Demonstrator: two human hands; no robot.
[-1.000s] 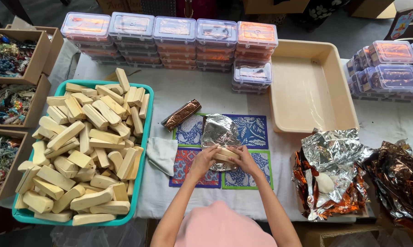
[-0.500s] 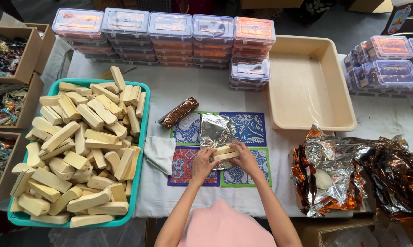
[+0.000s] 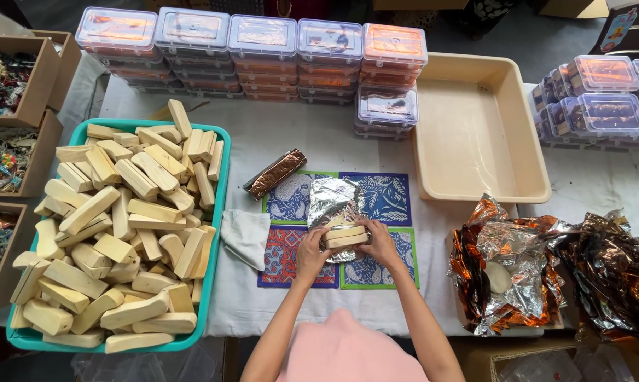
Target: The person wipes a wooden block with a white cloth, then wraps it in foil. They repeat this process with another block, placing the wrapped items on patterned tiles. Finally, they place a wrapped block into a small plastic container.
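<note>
A surface point(image 3: 284, 134) covered with a white cloth carries everything. On its left sits a teal tray point(image 3: 217, 233) heaped with pale blocks. Stacked clear boxes point(image 3: 256, 49) line the far edge, with a cream tray point(image 3: 538, 191) to the right. Near the middle lie patterned mats point(image 3: 386, 198), a foil sheet point(image 3: 331, 201), a foil-wrapped bar point(image 3: 275, 173) and a small white rag point(image 3: 245, 237). Crumpled foil sheets point(image 3: 524, 262) lie at the right.

Two pale wooden blocks point(image 3: 345, 236) lying stacked flat, long sides across, resting on a crinkled silver foil sheet point(image 3: 333, 201) spreading away over patterned blue, red and green mats point(image 3: 383, 198).
</note>
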